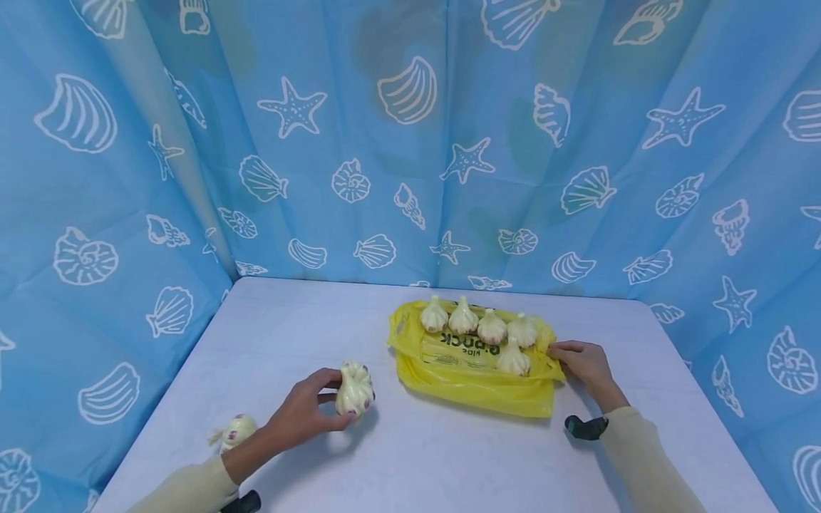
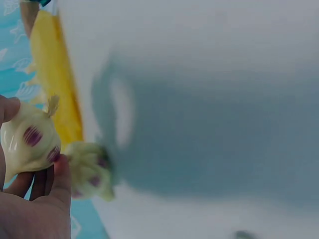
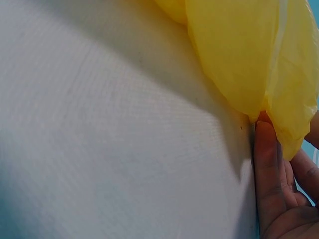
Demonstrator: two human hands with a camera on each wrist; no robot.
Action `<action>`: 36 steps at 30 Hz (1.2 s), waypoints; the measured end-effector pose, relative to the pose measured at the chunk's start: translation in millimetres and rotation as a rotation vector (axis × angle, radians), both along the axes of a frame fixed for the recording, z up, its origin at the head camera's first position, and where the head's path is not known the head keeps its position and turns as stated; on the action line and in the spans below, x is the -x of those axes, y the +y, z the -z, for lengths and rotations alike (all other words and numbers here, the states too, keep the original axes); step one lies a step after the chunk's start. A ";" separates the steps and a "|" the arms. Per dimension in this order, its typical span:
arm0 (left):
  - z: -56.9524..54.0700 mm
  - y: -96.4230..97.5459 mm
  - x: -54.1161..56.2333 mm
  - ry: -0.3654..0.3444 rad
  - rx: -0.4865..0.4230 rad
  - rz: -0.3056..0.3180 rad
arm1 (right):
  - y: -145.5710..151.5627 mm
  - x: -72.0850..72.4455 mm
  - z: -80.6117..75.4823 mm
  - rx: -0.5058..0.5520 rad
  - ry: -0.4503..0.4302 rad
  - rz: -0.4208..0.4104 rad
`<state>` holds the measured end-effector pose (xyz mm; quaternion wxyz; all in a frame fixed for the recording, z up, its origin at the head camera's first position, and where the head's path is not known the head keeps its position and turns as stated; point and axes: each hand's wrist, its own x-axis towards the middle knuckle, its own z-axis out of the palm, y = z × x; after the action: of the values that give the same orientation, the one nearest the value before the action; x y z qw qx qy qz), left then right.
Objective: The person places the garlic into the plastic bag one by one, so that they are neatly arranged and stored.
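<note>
Crumpled yellow plastic bag (image 1: 474, 395) lies near the far edge of the white desk (image 1: 288, 313), pinched by the right hand (image 1: 585, 363). The left hand (image 1: 308, 410) grips a rounded, cream-and-purple garlic bulb (image 1: 355, 388), seemingly mid-carry; the next move calls for steadiness.

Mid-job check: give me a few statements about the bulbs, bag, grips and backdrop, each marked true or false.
1. The left grip holds a garlic bulb. True.
2. Three bulbs rest on the bag. False: five bulbs do.
3. The right grip pinches the yellow bag. True.
4. The curtain shows cars. False: the blue curtain shows shells and starfish.
5. Another bulb, partly hidden in the head view, appears near the left sleeve. True.
</note>
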<state>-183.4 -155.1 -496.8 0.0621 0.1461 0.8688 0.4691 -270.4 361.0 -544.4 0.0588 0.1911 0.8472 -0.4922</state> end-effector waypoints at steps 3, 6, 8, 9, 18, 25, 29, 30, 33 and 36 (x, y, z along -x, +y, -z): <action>-9.6 8.0 8.1 0.018 -0.011 0.008 | 0.6 0.2 0.4 -0.007 0.004 -0.003; -17.9 17.7 17.3 0.041 -0.025 0.007 | 0.0 0.7 0.3 -0.008 0.000 0.002; -20.9 26.0 24.5 0.054 -0.031 0.006 | -0.1 -0.1 -0.1 -0.006 0.003 0.003; -22.4 30.4 28.3 0.057 -0.032 0.007 | -0.3 -0.5 -0.2 -0.004 0.005 0.004; -29.7 69.4 62.3 0.060 -0.015 0.099 | -1.5 -2.8 -0.5 -0.003 -0.002 0.006; -29.2 100.1 82.8 0.062 -0.055 0.193 | -3.0 -3.0 -2.4 -0.005 -0.001 0.004; -27.4 119.5 93.4 0.098 -0.039 0.239 | -3.2 -2.9 -3.9 0.002 -0.007 0.012; -25.9 124.6 96.1 0.108 -0.029 0.244 | -3.2 -2.8 -3.9 0.001 -0.009 0.013; -22.4 139.6 102.2 0.121 -0.001 0.257 | -3.1 -2.2 -3.4 0.001 -0.010 0.018; -16.6 153.1 107.2 0.121 0.034 0.272 | -2.9 -1.6 -2.0 -0.006 -0.010 0.021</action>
<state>-290.6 -2.0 -480.1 0.0754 0.2895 0.8509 0.4318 -268.8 358.1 -542.5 0.0574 0.2028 0.8462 -0.4894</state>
